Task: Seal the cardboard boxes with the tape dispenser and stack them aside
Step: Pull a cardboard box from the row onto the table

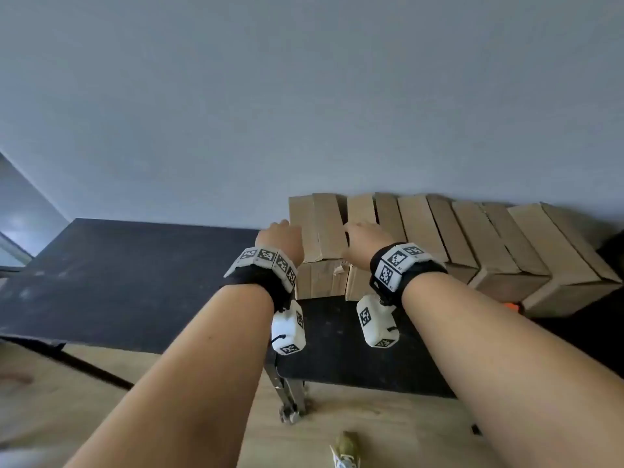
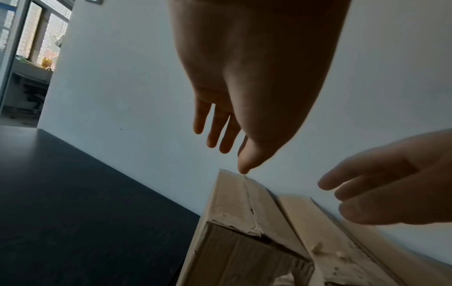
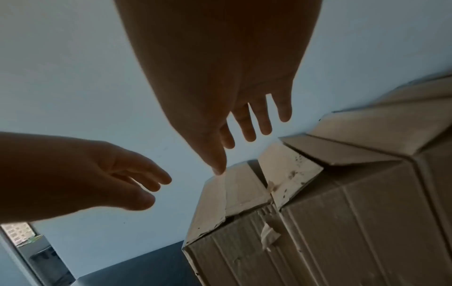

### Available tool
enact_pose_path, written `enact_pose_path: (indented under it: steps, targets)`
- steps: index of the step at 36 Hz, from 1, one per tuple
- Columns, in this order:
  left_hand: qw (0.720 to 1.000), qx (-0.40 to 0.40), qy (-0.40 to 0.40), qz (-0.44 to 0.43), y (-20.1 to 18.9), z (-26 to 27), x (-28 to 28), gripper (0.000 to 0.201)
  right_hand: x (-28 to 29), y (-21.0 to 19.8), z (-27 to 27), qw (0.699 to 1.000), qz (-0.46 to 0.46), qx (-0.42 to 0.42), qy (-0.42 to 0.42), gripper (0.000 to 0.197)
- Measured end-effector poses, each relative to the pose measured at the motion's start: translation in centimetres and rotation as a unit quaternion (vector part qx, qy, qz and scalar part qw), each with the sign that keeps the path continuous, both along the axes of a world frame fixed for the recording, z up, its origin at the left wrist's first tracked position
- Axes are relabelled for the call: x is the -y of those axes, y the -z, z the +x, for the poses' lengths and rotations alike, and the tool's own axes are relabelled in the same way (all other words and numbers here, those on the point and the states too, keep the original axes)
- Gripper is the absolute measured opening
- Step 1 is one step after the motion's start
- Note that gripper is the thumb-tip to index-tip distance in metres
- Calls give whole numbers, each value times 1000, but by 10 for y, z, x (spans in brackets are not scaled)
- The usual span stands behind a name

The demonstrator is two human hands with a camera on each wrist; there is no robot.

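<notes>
The dark bench (image 1: 111, 275) stands bare on its left part against a pale wall (image 1: 304, 96), and the left hand (image 1: 282, 241) reaches over the leftmost box (image 1: 317, 228), its grip loose with fingers straight and spread, holding nothing. Just to its right the right hand (image 1: 363, 244) hovers over the second box (image 1: 363, 207), fingers likewise extended and its grip empty. Further right a row of cardboard boxes (image 1: 489, 244) lines the wall side by side; an orange object (image 1: 511, 307) peeks out beside them, too hidden to identify
</notes>
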State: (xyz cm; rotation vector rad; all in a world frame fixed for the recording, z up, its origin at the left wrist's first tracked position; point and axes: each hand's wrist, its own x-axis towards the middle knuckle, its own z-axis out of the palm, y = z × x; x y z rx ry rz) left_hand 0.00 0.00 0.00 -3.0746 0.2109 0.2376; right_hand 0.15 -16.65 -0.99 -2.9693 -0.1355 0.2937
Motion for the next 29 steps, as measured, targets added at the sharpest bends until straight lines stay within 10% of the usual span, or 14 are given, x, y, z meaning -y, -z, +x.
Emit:
enact_pose_path:
  steps: [29]
  targets:
    - [984, -112, -78, -112, 76, 62, -23, 51, -47, 57, 68, 993, -109, -27, 38, 49]
